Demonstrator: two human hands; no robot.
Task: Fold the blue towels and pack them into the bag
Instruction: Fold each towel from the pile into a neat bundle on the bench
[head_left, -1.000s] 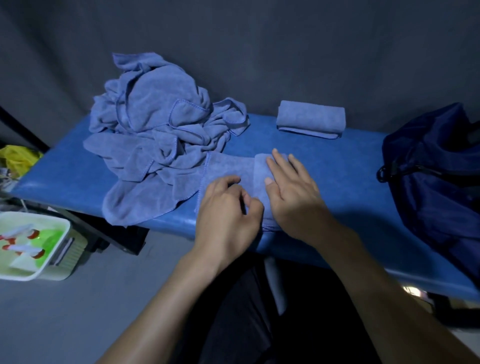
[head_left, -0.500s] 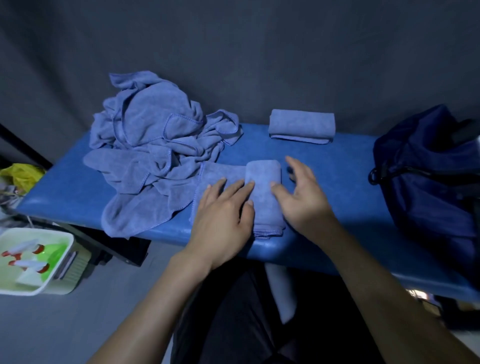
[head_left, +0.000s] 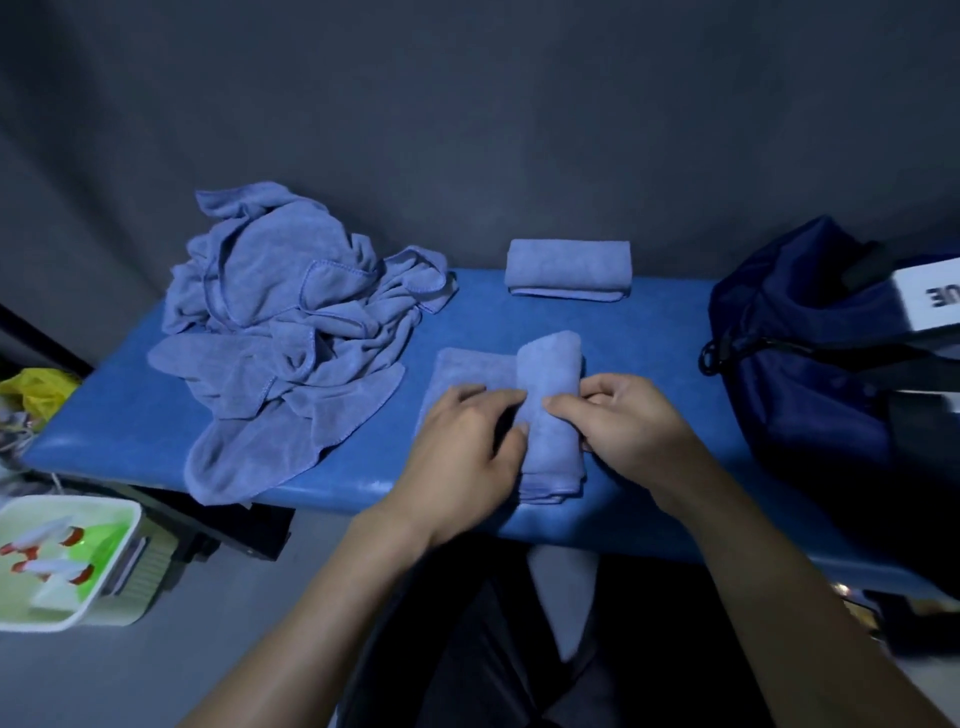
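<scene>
Blue towel (head_left: 550, 410), hands (head_left: 540, 431) gripping, label "UE" (head_left: 943, 297)

We have one view only, from a camera worn on the head. It looks forward and steeply down across the blue counter (head_left: 519, 317) toward a grey wall, close enough that our forearms fill the lower frame; wide-angle bending curves the counter's edges.

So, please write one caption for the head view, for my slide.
Both hands, left and right, grip a half-folded blue towel on the blue table, bag beside.
</scene>
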